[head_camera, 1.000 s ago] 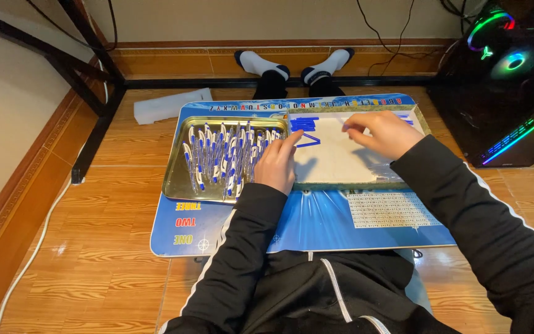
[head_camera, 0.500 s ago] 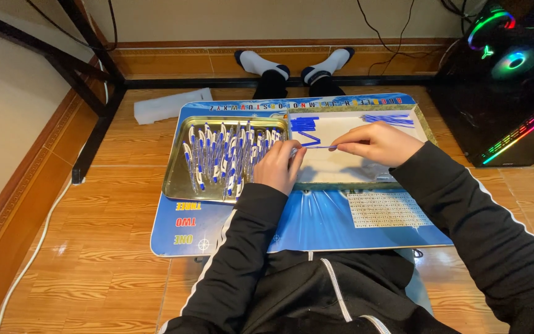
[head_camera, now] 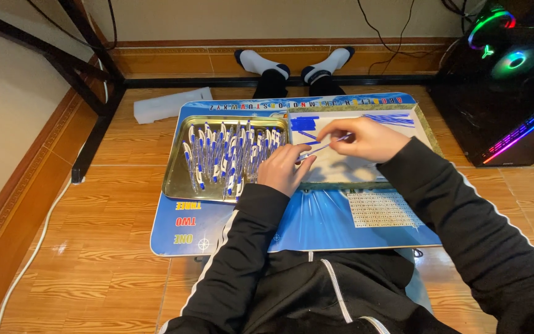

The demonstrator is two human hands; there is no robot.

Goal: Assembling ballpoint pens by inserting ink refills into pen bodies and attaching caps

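My left hand (head_camera: 284,168) rests at the inner edge of a shiny metal tray (head_camera: 177,179) that holds several white-and-blue pens (head_camera: 227,158), its fingers closed on one end of a thin pen piece (head_camera: 317,148). My right hand (head_camera: 366,139) pinches the other end of that thin blue-white piece over the white-lined tray (head_camera: 353,170). A heap of blue caps (head_camera: 304,122) and a bunch of thin blue refills (head_camera: 390,119) lie at the far side of that tray. Both trays stand on a blue lap table (head_camera: 316,222).
My legs in white socks (head_camera: 261,62) stretch out under the table on the wooden floor. A black computer case with coloured lights (head_camera: 508,80) stands at the right. A black desk leg (head_camera: 94,136) and a white foam piece (head_camera: 168,104) are on the left.
My right hand has come back from the far right of the white tray toward my left hand, bringing a thin blue refill. The left hand has barely moved.
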